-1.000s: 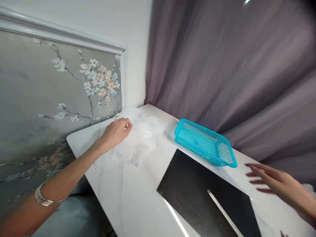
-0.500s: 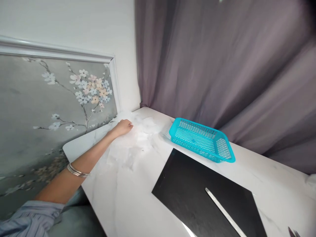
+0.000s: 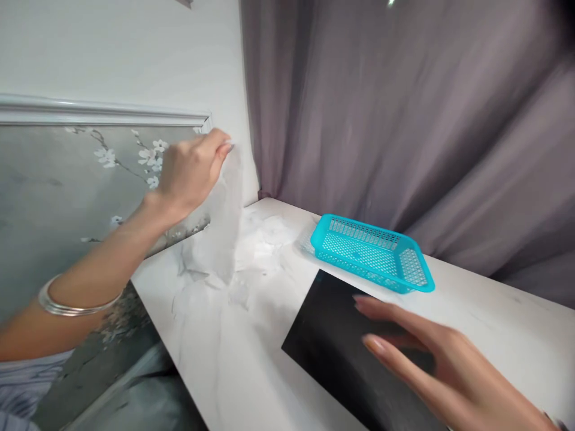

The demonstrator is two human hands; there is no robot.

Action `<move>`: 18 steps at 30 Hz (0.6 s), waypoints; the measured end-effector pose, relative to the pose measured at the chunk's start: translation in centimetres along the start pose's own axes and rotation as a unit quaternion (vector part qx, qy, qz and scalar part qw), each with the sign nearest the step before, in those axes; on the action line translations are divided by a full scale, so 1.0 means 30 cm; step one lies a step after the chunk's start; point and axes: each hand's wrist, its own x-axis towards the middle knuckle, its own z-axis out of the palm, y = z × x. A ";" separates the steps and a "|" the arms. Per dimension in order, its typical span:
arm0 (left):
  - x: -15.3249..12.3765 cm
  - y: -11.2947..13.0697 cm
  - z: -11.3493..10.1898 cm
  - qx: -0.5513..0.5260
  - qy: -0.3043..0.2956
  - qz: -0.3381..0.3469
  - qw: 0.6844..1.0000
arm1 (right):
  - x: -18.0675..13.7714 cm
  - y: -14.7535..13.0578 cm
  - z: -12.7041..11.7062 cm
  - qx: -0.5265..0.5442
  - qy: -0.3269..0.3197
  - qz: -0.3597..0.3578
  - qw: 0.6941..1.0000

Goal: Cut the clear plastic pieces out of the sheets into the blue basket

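My left hand [image 3: 191, 170] is raised above the far left part of the white marble table [image 3: 233, 359], pinching the top of a clear plastic bag [image 3: 222, 224] that hangs down from its fingers. Under it, several more clear bags [image 3: 263, 242] lie in a loose pile on the table. My right hand [image 3: 431, 359] hovers with fingers stretched out over a black mat [image 3: 332, 335] near the front, holding nothing. A turquoise mesh basket [image 3: 375, 251] stands just beyond the mat.
A grey floral wall panel [image 3: 67, 191] with a white frame runs along the left side. A mauve curtain [image 3: 404, 120] hangs behind the table. The table's left edge drops off beside my left forearm, which wears a silver bangle [image 3: 67, 302].
My left hand has lifted from the pile, pulling one clear bag up with it. My right hand, out of view half a second ago, has come in over the black mat and covers the metal strip.
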 end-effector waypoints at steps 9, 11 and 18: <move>0.034 0.233 -0.179 -0.070 0.106 0.127 0.984 | 0.360 -0.105 0.066 0.147 0.045 -0.119 0.981; 0.037 0.251 -0.183 -0.104 0.087 0.120 0.983 | 0.345 -0.075 0.027 0.189 0.024 -0.086 0.978; -0.056 0.242 -0.069 -0.166 -0.137 0.057 0.975 | 0.015 -0.074 -0.103 0.301 -0.170 0.136 0.929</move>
